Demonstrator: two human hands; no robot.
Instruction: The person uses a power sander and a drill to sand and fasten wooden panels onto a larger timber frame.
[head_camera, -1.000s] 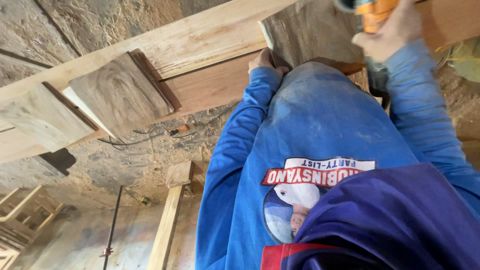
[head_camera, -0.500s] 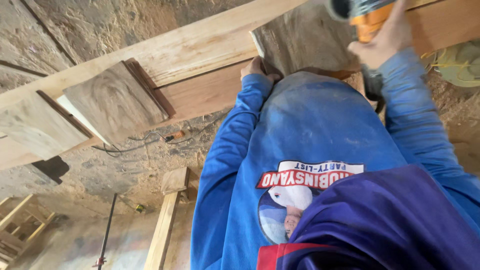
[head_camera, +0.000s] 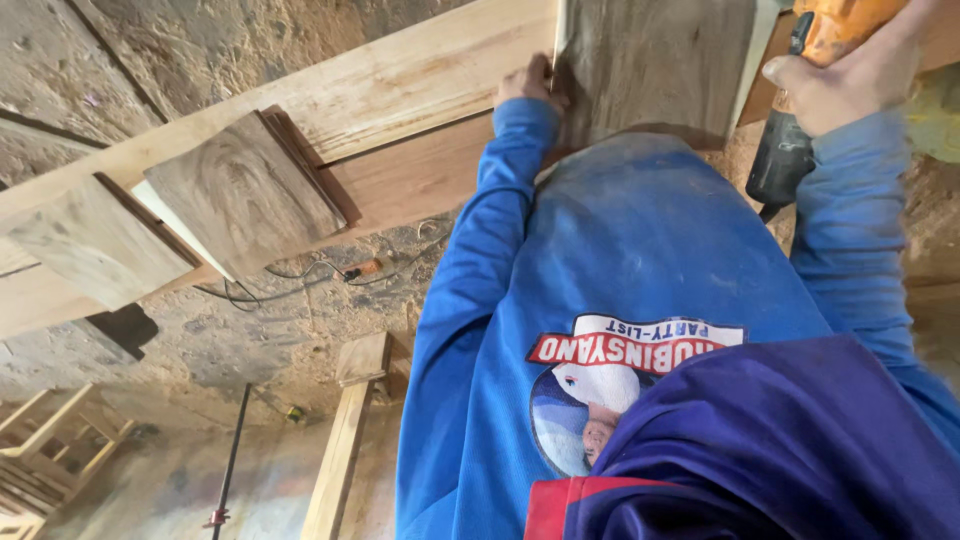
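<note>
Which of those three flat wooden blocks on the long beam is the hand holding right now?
The rightmost wooden block: the left hand grips its edge, while the other two blocks sit untouched farther left.

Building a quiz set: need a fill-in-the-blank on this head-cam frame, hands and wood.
1. The right hand grips an orange and black power ____.
2. The left hand presses on the edge of a grey wooden ____ set against the long beam.
3. Both arms wear ____ sleeves.
4. Left of the hands, ____ more blocks sit on the beam.

Missing words: drill; block; blue; two
</note>
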